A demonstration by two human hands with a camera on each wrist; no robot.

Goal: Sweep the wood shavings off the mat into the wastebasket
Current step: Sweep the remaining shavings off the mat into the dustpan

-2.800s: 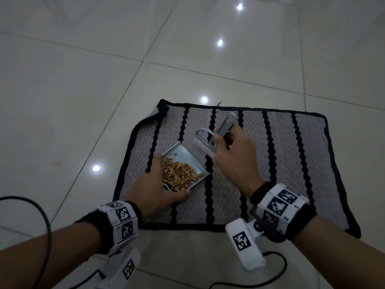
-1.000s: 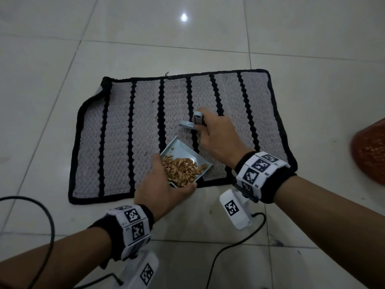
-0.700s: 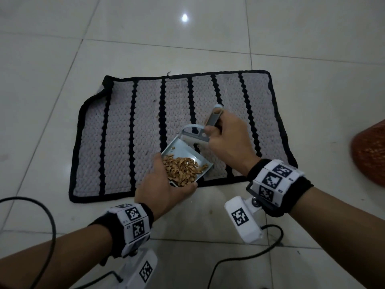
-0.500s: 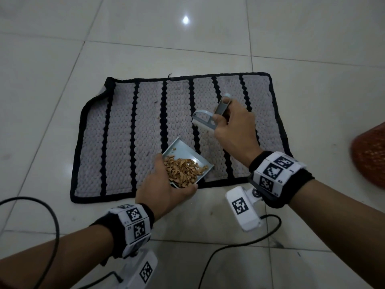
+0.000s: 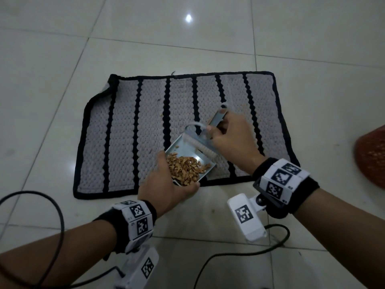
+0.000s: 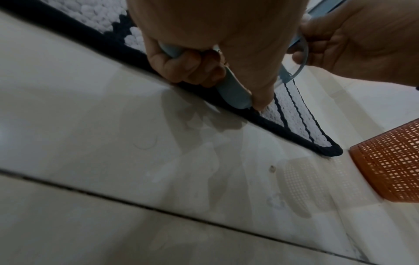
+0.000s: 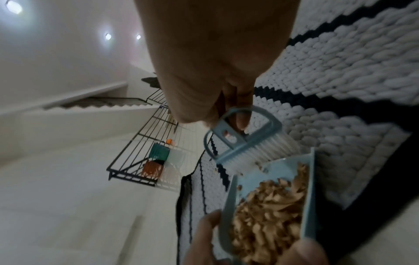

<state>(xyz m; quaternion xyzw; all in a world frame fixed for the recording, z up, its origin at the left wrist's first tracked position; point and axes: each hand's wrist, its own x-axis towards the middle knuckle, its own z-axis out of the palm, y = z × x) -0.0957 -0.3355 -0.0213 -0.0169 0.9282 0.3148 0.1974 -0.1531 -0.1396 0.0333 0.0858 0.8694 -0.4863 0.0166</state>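
A grey mat [image 5: 125, 138] with black stripes lies on the tiled floor. My left hand [image 5: 166, 184] grips the handle [image 6: 231, 89] of a small light-blue dustpan [image 5: 183, 149] near the mat's front edge. Brown wood shavings [image 5: 185, 167] are piled in the pan [image 7: 267, 175]. My right hand [image 5: 231, 138] holds a light-blue hand brush [image 5: 200, 140] with white bristles [image 7: 260, 150] at the pan's mouth. A few tiny shavings [image 5: 161, 114] lie loose on the mat. The orange mesh wastebasket [image 5: 373, 157] stands at the right edge, beyond the mat's corner [image 6: 331, 150].
Black cables [image 5: 52, 215] loop over the floor near my forearms. In the right wrist view a black wire rack [image 7: 145, 157] with coloured items stands by the wall, with a staircase [image 7: 106, 104] behind it. Bare tiles [image 5: 83, 38] surround the mat.
The brush was lifted away over the mat half a second ago and has come back down to the pan's mouth. The dustpan and left hand have stayed in place.
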